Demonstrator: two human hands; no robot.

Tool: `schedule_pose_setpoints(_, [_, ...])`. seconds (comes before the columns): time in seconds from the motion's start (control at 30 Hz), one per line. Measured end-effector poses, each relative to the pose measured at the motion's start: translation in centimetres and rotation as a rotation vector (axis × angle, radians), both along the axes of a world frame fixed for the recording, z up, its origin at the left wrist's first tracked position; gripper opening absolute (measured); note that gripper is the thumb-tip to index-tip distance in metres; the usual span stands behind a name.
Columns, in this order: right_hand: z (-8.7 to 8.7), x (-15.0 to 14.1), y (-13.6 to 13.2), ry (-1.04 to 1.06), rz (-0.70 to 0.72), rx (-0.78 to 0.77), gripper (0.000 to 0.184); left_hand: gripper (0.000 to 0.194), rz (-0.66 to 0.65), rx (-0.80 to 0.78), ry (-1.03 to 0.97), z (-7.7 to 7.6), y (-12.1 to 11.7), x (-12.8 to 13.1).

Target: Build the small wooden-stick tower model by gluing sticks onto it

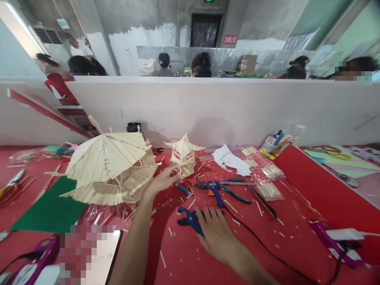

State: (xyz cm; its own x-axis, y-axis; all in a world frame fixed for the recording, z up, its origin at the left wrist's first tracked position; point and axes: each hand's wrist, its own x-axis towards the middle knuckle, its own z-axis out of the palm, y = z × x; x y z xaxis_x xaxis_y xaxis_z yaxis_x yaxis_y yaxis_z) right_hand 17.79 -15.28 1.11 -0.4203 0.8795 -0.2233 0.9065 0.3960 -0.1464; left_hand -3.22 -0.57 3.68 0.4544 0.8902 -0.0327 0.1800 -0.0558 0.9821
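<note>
Small stick pavilion, standing on the red tabletop beside the larger model, appears to be at a fitting step: left hand at its near side, grip indeterminable, right hand grasping blue cutters, the next move probably requiring precise alignment.

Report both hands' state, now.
Left hand: curled at the small stick model; whether holding anything cannot be told.
Right hand: over the blue hand tool; grip cannot be told.
</note>
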Motion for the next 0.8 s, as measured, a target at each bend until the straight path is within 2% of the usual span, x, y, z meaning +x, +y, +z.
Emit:
schedule_pose_setpoints(0.13, [1.3,1.6,0.9,0.091,-0.046,-0.007,0.053,0.023,-0.004,0.071,-0.001,0.4,-0.2,-0.3])
schedule_pose_setpoints(0.33, [3.3,4.1,4.7,0.566,-0.113,-0.174,0.048,0.041,0.005,0.13,-0.074,1.7,-0.9,-0.8])
schedule_pose_setpoints(0.4, [3.8,4.3,5.7,0.66,-0.133,-0.21,0.049,0.046,-0.014,0.136,-0.104,1.9,-1.0,-0.8])
schedule_pose_setpoints(0.53, [4.8,4.2,6.7,0.682,-0.1,-0.299,0.049,0.047,-0.049,0.125,-0.107,2.0,-1.1,-0.7])
schedule_pose_setpoints(0.67, [5.4,4.7,6.6,0.646,-0.069,-0.327,0.047,0.043,-0.045,0.083,-0.085,2.1,-1.2,-0.7])
schedule_pose_setpoints(0.8, [5.4,5.6,6.0,0.649,-0.082,-0.384,0.049,0.041,-0.143,0.044,-0.02,2.4,-1.5,-0.5])
